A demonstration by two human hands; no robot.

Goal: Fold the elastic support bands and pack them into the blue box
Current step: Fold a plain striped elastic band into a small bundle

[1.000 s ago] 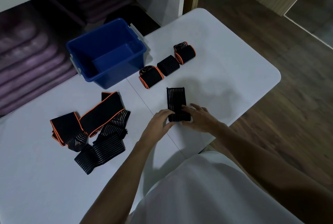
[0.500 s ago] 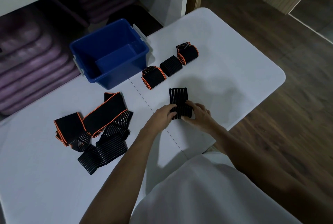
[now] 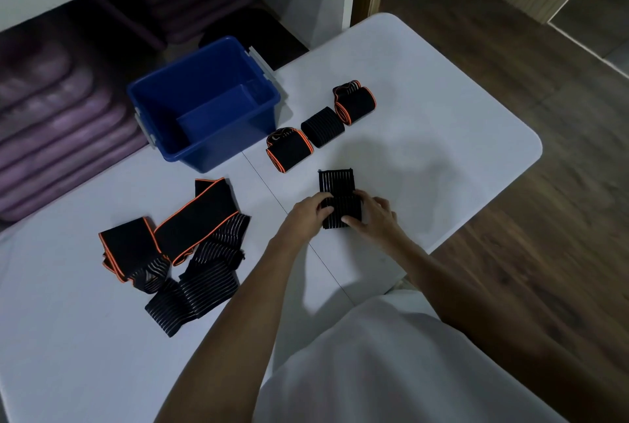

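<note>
Nearest the camera, a white shirt is filling the lower frame, and both forearms are reaching out over the white surface. The left hand and right hand are meeting on a black striped band lying flat between them. The left grip is curling its fingers over the band's left edge; the right grip is pinching the folded near part from the right, thumb low and fingers on top. The band's far end is sticking out flat beyond the fingertips.

Compared with a second ago, the fold has been rolling away from the person: both hands are sitting further up the band, and less flat length is showing beyond them.

To the left, a loose pile of unfolded bands, some orange-edged and some striped, is lying spread on the surface, well apart from the hands. Beyond the hands, three finished rolls are sitting in a slanted row: an orange-edged roll, a plain black roll and a second orange-edged roll. Just left of them the blue box is standing open at the surface's far edge, with nothing seen inside. Behind it, purple folded stacks are lying under a shelf
</note>
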